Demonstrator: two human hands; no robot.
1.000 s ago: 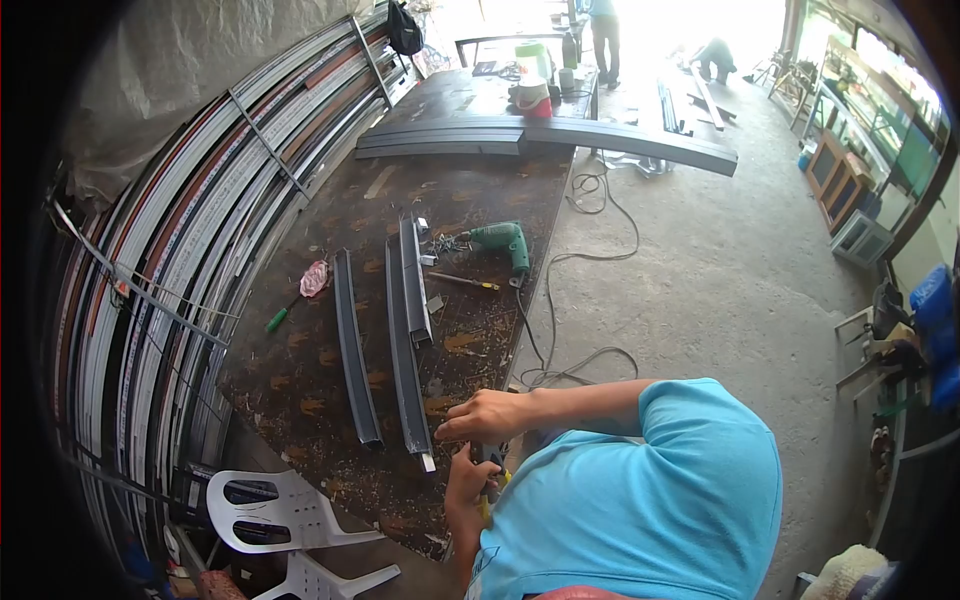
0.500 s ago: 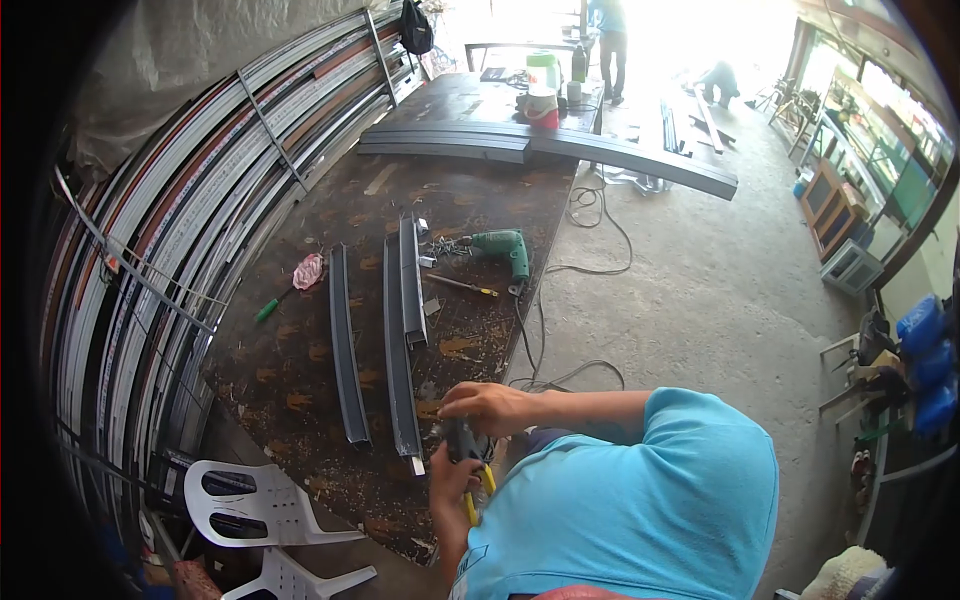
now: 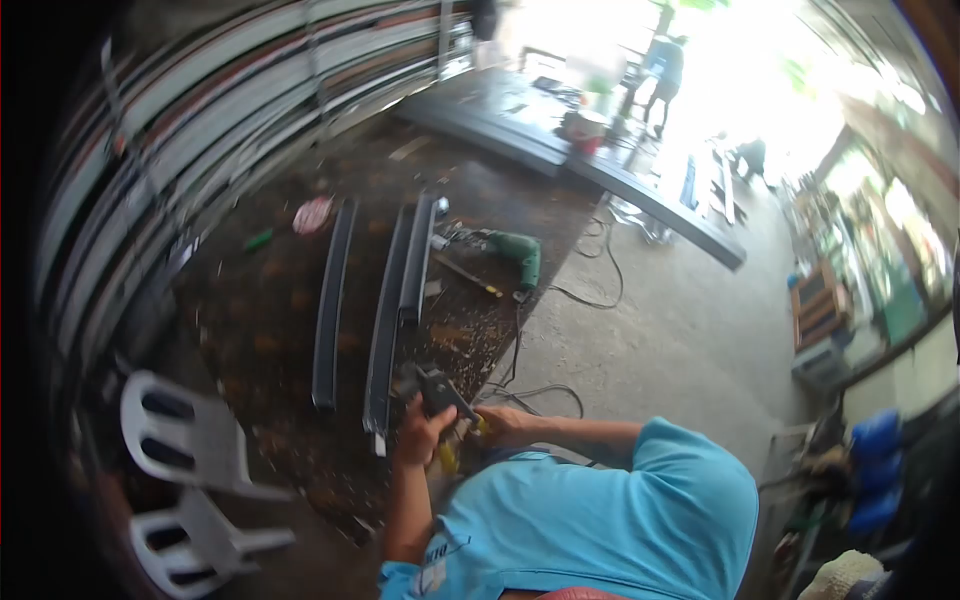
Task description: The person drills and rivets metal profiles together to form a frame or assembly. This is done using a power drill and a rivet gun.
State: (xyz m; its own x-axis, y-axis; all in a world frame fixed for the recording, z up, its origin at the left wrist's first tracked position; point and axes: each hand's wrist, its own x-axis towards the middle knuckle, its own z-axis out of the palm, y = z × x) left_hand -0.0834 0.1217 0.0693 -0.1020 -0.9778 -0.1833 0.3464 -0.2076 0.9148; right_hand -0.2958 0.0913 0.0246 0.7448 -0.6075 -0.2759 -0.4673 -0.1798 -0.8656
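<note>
My left hand is closed around a short dark grey metal piece, just off the table's near edge. My right hand has its fingers wrapped about one handle of a yellow-handled hand tool, which looks like snips or pliers; its jaws are blurred and partly hidden by the metal piece. Ahead of my left hand lie a long grey metal channel and a shorter channel against it. Another channel lies apart to the left.
On the dark table are a green drill, a yellow-tipped rod, a pink bundle and long grey bars jutting past the edge. White chairs stand left; a cable crosses the floor. Two people are in the background.
My right hand has moved from the top of the grey piece down to a yellow handle. Both hands have lifted the piece, now tilted. The camera view has turned.
</note>
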